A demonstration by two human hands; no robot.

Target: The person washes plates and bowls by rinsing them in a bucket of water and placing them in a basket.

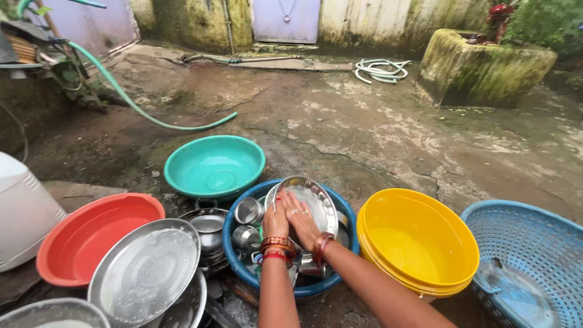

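Observation:
A round steel plate [316, 197] stands tilted on edge inside a blue tub [348, 212]. My left hand [275, 220] grips the plate's left rim. My right hand [300, 220] lies flat on the plate's inner face, fingers spread. Both wrists wear red and gold bangles. Steel cups [248, 211] and other small vessels lie in the tub to the left of the plate.
A yellow bucket [419, 243] and a blue mesh basket [531, 261] stand to the right. A teal basin [214, 165], a red basin [91, 237], a large steel plate [146, 270] and stacked pots [209, 231] sit left. A green hose [139, 109] crosses the wet concrete yard.

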